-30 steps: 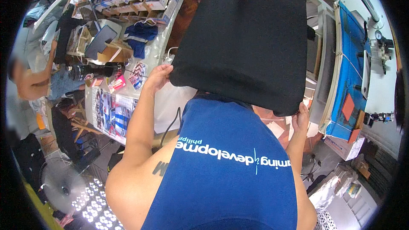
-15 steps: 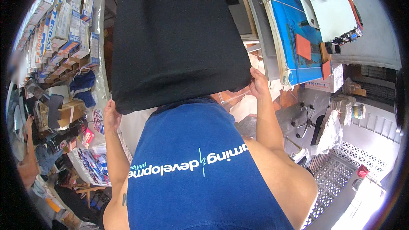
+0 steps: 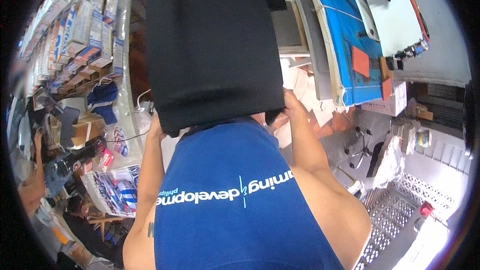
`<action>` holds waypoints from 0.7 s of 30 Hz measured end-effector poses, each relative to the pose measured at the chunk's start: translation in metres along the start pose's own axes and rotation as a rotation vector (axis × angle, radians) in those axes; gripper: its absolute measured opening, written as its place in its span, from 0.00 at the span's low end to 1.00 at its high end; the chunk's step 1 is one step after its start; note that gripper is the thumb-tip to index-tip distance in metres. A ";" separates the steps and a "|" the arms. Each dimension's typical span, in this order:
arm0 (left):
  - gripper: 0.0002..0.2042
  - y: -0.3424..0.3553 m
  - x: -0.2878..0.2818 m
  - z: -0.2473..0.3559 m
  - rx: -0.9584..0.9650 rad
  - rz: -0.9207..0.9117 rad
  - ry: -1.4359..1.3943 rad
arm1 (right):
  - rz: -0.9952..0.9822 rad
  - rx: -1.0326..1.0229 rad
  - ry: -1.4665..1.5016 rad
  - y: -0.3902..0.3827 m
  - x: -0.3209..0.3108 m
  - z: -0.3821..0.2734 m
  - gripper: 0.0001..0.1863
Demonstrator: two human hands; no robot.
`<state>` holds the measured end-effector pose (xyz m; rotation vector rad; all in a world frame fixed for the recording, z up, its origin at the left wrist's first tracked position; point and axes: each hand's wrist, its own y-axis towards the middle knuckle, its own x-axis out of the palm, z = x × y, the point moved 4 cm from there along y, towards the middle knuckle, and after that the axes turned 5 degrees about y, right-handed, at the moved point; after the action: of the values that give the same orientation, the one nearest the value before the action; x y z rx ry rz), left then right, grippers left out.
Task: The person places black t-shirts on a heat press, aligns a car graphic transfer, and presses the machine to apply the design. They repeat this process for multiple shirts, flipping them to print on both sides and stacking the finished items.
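A large piece of black cloth [image 3: 215, 45] lies stretched smooth, like a shirt over a flat board, in front of my body. A short sleeve-like flap sticks out at its far right. My left hand [image 3: 156, 127] is closed at the near left corner of the cloth. At the near right edge, my right hand [image 3: 290, 101] grips its side, with most of the fingers hidden behind it. Below the right hand a loose black corner hangs down. What lies under the cloth is hidden.
A blue-topped table [image 3: 335, 25] with an orange-red square [image 3: 360, 61] stands at the right. Stacked cardboard boxes [image 3: 82, 32] fill the far left. Another person's arm [image 3: 35, 170] shows at the left rim. A wheeled chair base [image 3: 361, 141] stands at the right.
Both hands have come closer together, and the cloth's near edge has narrowed and tightened. Its near corners now hang down. The view has shifted slightly.
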<state>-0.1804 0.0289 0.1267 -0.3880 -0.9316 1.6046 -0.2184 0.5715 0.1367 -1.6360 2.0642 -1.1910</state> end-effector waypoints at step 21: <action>0.17 -0.082 0.075 0.127 0.669 0.587 1.016 | 0.425 -0.533 -1.022 -0.086 0.097 -0.114 0.16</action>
<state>-0.2335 0.0544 0.2844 -0.9180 0.5320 1.7843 -0.2645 0.5311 0.2982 -1.3899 1.8696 0.3499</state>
